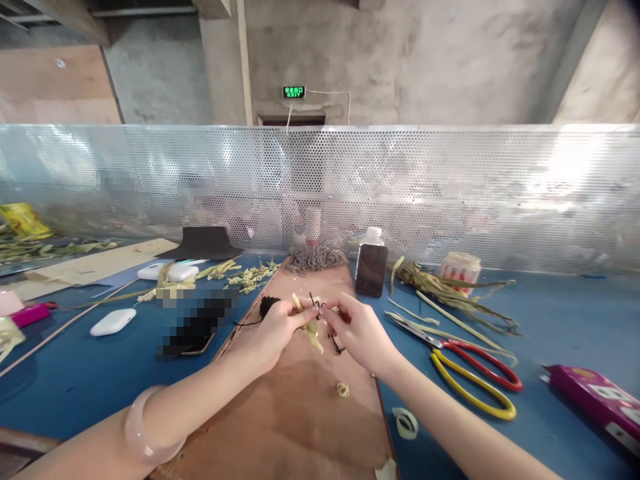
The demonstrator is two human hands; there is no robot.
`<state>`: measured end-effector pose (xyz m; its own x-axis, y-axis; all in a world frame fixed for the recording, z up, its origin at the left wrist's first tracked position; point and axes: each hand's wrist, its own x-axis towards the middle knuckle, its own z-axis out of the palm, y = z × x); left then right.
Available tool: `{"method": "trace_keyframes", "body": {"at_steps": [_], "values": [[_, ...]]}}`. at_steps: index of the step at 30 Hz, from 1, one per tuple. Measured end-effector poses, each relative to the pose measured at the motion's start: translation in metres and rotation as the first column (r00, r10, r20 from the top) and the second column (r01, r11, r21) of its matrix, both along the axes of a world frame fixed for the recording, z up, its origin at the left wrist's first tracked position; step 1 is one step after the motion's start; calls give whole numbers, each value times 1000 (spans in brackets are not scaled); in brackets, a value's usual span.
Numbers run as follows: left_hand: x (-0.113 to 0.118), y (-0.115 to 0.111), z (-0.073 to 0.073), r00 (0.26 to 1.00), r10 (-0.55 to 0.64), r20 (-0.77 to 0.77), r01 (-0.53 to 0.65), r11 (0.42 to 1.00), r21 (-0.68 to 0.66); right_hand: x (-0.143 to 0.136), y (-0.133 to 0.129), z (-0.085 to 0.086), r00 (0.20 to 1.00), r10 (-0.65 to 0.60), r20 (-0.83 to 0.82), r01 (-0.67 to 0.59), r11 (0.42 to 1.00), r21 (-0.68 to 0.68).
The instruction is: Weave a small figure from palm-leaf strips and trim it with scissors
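Note:
My left hand [280,328] and my right hand [356,328] meet over a brown wooden board [295,413], fingertips pinched close together. Between them is a small piece of pale yellow-green plant strip [315,340], its end hanging below my left fingers. My right fingers pinch a thin black cord [336,345] that crosses the strip. Exactly how the cord runs at the fingertips is too small to tell. A black ball of yarn [269,306] lies just behind my left hand. In front of the hands, a small curled strip [343,389] rests on the board.
Red-and-yellow-handled scissors [475,377], dried leaves [450,293], a dark bottle [371,267] and a magenta box [595,403] are on the right. Leftward lie a white case [113,322], a phone [200,343] and plant pieces [253,275]. A perforated metal screen [425,193] stands behind.

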<state>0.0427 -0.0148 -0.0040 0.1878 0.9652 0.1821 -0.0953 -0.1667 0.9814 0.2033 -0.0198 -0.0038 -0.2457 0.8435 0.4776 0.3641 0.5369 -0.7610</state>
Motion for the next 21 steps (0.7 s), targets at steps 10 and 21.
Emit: {"method": "trace_keyframes", "body": {"at_steps": [10,21], "values": [[4,0,1,980,-31,198,61,987,-147,3,-1,7,991,-59,121,37,984,177],[-4,1,3,951,-229,206,270,942,-201,14,0,18,970,142,197,-166,979,115]]}}
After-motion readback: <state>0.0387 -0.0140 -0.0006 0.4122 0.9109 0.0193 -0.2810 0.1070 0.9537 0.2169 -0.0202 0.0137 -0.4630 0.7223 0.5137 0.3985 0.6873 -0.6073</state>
